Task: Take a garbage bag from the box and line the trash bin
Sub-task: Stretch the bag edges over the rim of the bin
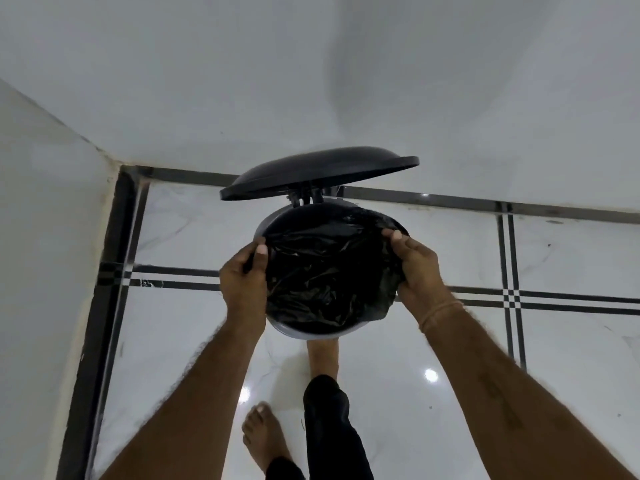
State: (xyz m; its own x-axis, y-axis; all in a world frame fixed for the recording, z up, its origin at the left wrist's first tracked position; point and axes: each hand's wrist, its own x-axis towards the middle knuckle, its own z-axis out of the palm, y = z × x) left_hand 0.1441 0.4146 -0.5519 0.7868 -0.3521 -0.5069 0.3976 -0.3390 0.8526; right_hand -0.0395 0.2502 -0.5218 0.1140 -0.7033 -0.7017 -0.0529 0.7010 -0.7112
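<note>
A round pedal trash bin (313, 336) stands on the tiled floor below me, its dark lid (318, 173) tipped up at the back. A crumpled black garbage bag (329, 278) fills the bin's mouth and drapes over the right and front rim. My left hand (242, 282) pinches the bag's edge at the bin's left rim, thumb on top. At the right rim, my right hand (419, 268) grips the bag's edge. The box is not in view.
White walls meet in a corner (121, 164) behind and left of the bin. The glossy white floor has dark stripe lines (509, 299). One bare foot (323, 355) is at the bin's base, partly hidden by it; the other foot (265, 434) stands nearer me.
</note>
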